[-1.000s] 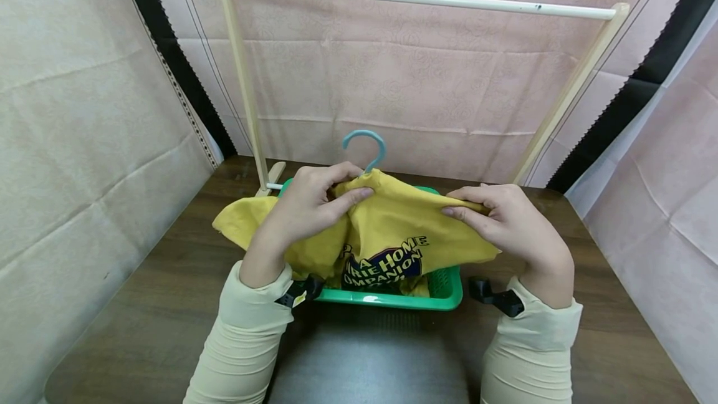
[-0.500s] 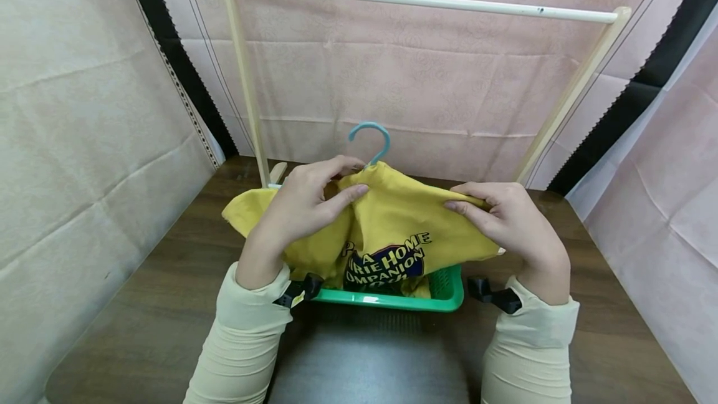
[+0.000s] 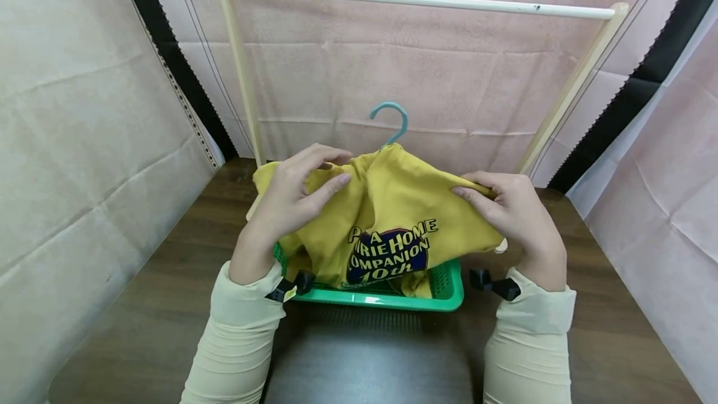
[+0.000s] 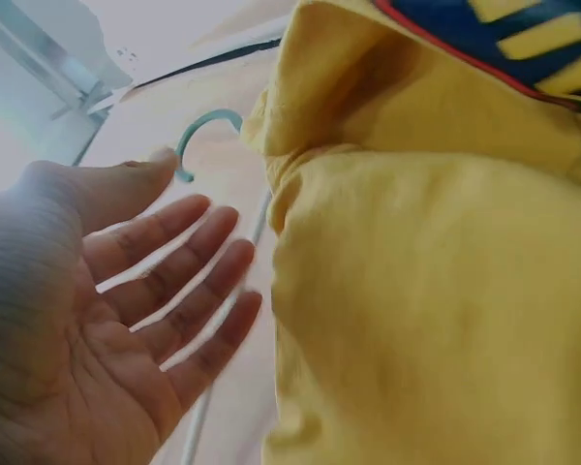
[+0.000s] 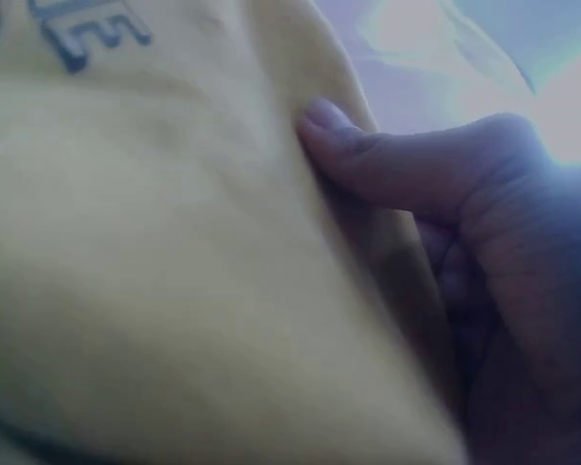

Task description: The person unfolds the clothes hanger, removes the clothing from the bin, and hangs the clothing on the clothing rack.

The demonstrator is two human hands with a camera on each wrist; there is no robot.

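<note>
A yellow T-shirt [image 3: 404, 192] with a dark printed patch hangs over the basket, the light-blue hook of a clothes hanger [image 3: 405, 118] rising from its neckline. At the shirt's right shoulder, my right hand [image 3: 516, 217] pinches the cloth between thumb and fingers. In the right wrist view the thumb [image 5: 368, 155] presses on the fabric's edge. My left hand [image 3: 291, 192] is beside the left shoulder. The left wrist view shows its fingers [image 4: 189, 300] spread and apart from the cloth, holding nothing. Most of the hanger is hidden inside the shirt.
Below the shirt stands a green basket [image 3: 387, 301] with more yellow cloth [image 3: 416, 284] in it. Behind rises a rack with a white crossbar [image 3: 415, 0] and cream posts. The brown table [image 3: 140, 317] is enclosed by pale curtains [image 3: 101, 142].
The shirt and hanger have risen and shifted right, with more of the print showing. My left hand has come off the neckline, moving left and up, while my right hand keeps its pinch.
</note>
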